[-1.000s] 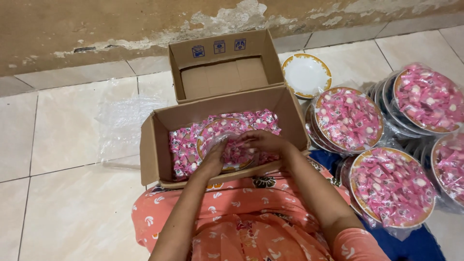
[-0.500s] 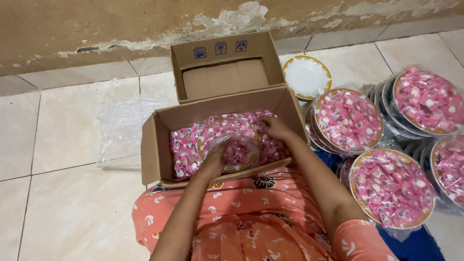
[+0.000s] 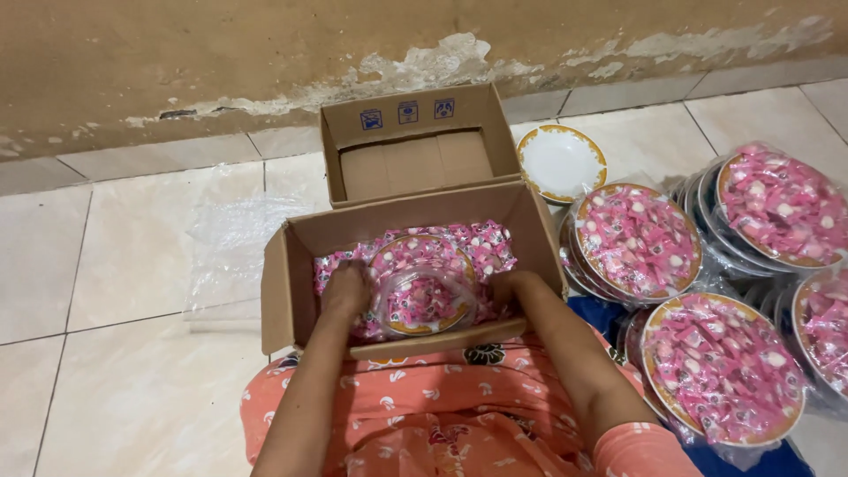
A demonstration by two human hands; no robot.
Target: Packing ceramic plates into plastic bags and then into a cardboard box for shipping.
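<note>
An open cardboard box (image 3: 300, 291) stands on the tiled floor in front of my lap, filled with pink wrapped sweets. A gold-rimmed plate of pink sweets in clear plastic (image 3: 422, 284) lies tilted inside it, on top of the other sweets. My left hand (image 3: 346, 291) grips the plate's left edge. My right hand (image 3: 511, 290) holds its right edge, pressed against the box's right wall. Both forearms reach over my orange patterned clothing.
Several wrapped plates of pink sweets (image 3: 638, 240) are stacked on the floor to the right. An empty white plate with a gold rim (image 3: 561, 162) lies behind them. A sheet of clear plastic (image 3: 231, 247) lies left of the box. A stained wall (image 3: 265, 53) runs behind.
My hands have moved apart to the plate's two sides, and the wrapped plate has settled lower into the box.
</note>
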